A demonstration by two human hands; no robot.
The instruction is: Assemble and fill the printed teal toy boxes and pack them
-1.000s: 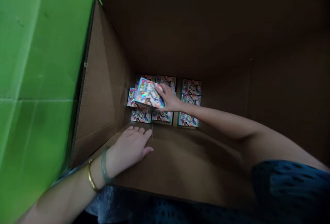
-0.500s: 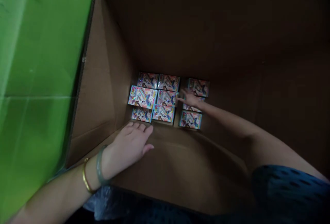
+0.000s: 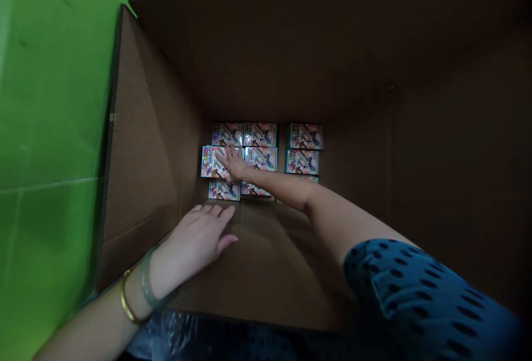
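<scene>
Sheeting (image 3: 50, 106), bright green and glossy, fills the space farthest left of the fingers. Next comes a large open carton of brown corrugated cardboard (image 3: 137, 184), its left wall rising to the left of both hands' fingers. Back from the left fingers, along the arm, sit a gold-coloured metal bangle (image 3: 124, 301) and a smooth pale green bangle (image 3: 146, 280), with crinkled clear film (image 3: 166, 336) below. The left hand (image 3: 199, 239) reaches over the near wall, fingers loosely bent, thumb apart, holding nothing; whether they touch cardboard, I cannot tell.

Just beyond those fingertips is a column of small shiny boxes printed in pink, white and blue (image 3: 224, 190). The raised-looking middle box (image 3: 210, 161) lies under the right hand (image 3: 233, 164), whose fingers spread across its top without wrapping round it; how firmly they press cannot be told. Right of these fingers stands a second column of matching boxes (image 3: 261, 156), then, past a gap, a third column (image 3: 302, 161), partly hidden by the forearm. Farthest right is a blue sleeve with dark spots (image 3: 415, 289).
</scene>
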